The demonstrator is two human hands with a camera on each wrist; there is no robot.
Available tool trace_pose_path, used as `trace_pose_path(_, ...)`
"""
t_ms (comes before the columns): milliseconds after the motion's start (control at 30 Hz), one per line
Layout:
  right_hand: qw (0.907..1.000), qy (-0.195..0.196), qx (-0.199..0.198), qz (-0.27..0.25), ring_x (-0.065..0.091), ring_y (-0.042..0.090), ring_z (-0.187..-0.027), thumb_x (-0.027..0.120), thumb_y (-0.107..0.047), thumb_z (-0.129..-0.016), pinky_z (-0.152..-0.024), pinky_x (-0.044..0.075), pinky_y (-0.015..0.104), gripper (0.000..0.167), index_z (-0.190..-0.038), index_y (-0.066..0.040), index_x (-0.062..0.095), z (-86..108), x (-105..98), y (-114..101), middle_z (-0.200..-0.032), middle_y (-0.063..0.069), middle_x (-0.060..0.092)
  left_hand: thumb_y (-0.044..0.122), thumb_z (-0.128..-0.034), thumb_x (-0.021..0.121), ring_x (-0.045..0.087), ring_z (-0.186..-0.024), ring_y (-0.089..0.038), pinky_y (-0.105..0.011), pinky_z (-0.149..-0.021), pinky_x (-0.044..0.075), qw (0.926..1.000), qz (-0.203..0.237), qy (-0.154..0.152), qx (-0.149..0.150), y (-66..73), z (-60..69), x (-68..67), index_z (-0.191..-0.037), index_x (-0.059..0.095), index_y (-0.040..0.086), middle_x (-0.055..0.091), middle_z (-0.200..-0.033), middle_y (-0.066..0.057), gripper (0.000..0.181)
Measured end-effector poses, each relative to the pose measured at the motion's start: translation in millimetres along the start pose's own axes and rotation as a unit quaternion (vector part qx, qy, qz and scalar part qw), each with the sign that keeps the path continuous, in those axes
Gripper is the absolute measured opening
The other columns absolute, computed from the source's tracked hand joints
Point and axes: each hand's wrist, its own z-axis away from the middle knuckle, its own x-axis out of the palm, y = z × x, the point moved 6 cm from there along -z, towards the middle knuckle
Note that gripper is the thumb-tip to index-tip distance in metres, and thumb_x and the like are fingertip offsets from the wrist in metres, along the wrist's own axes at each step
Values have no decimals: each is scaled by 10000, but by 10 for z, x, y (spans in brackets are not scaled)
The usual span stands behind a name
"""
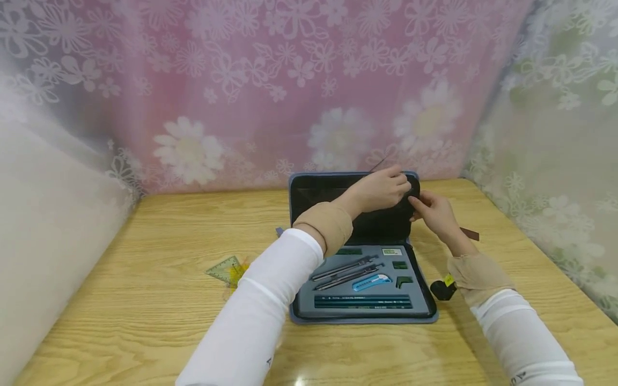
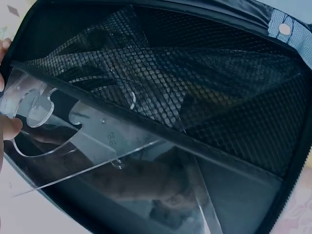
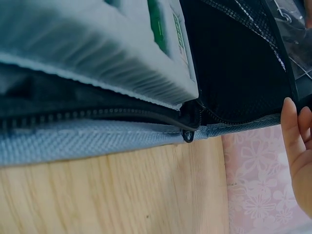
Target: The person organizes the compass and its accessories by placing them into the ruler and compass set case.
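A zip case with a blue-grey rim (image 1: 364,321) lies open on the table, its black lid (image 1: 381,228) raised against the back. In the head view my left hand (image 1: 383,187) reaches across the lid's upper right. It pinches a clear plastic drawing template (image 2: 92,151) with curved cutouts and printed numbers, partly inside the lid's mesh pocket (image 2: 234,107). My right hand (image 1: 434,214) grips the lid's right edge between thumb and fingers; its fingertips (image 3: 289,109) show by the pocket's edge in the right wrist view. Another clear sheet's edge (image 2: 207,200) appears below the pocket.
The case's grey tray (image 1: 422,303) holds several dark green pencils (image 1: 362,301), two mechanical pencils (image 1: 345,273), a blue utility knife (image 1: 372,282) and an eraser (image 1: 391,252). Left lies a green set square (image 1: 223,269); right, a black-and-yellow object (image 1: 443,289) and a brown strip (image 1: 469,234).
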Motion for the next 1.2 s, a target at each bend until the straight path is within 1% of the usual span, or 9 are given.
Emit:
trace_pose_path(167,9999,-44,-56,-107,615,98,-597,502,-185,-966,-577,527,274,321,-1106,96,569,-20,62,-13,-819,48,624,91,-991,420,441,-1100,-195,-365,-999,278,9992,96,-290,272,108,-7,25,-1151,641,152,519,-1202,-2,280)
trace_pose_path(267,9997,-108,-82,-182,624,129,-609,495,-151,-967,-576,525,264,306,-1123,103,565,-16,96,-40,-822,-7,622,117,-988,438,421,-1092,-197,-367,-987,275,9984,213,-384,343,181,-1,45,-1178,635,169,507,-1231,8,278)
trace_pose_path(400,9997,-130,-128,-140,626,148,-616,496,-173,-968,-583,525,260,319,-1117,100,563,-12,107,-81,-797,-76,603,119,-1002,400,428,-1085,-187,-360,-972,286,9992,160,-183,306,229,52,55,-1200,609,191,503,-1236,18,297)
trace_pose_path(533,9999,-92,-101,-54,621,97,-616,504,-216,-966,-596,528,272,346,-1126,85,565,-20,98,-61,-837,-22,619,130,-1008,382,438,-1105,-181,-353,-969,304,9997,99,-109,219,244,134,81,-1248,566,194,497,-1240,7,309)
trace_pose_path(833,9996,23,211,190,626,114,-614,505,-274,-962,-591,517,232,376,-1111,65,569,23,41,-9,-772,4,603,185,-1004,412,457,-1104,-190,-345,-935,324,9946,756,-683,203,307,326,187,-1236,560,187,519,-1232,-2,275)
trace_pose_path(933,9993,17,286,227,622,105,-615,495,-277,-967,-591,508,215,378,-1115,63,566,40,30,-8,-769,36,596,235,-974,487,465,-1123,-191,-336,-935,334,9894,1210,-799,-40,260,439,187,-1234,564,180,534,-1237,0,276)
trace_pose_path(1000,9992,29,304,269,617,94,-610,491,-275,-969,-587,499,196,377,-1118,62,566,48,24,-12,-770,50,592,239,-961,507,482,-1116,-185,-327,-926,348,9831,1594,-834,-355,185,538,188,-1210,585,175,558,-1218,4,268)
trace_pose_path(1067,9990,42,324,297,613,83,-607,490,-274,-969,-592,500,194,377,-1120,64,564,53,18,-17,-782,50,592,221,-953,515,508,-1078,-182,-321,-905,367,9741,1989,-802,-710,90,661,205,-1163,614,165,587,-1169,3,239)
trace_pose_path(1200,9987,67,391,308,613,76,-606,488,-272,-970,-607,504,199,384,-1133,70,553,60,-22,-21,-787,37,588,158,-965,466,565,-945,-191,-319,-807,420,9525,2659,-425,-1425,-132,990,237,-1038,668,135,638,-1021,-16,216)
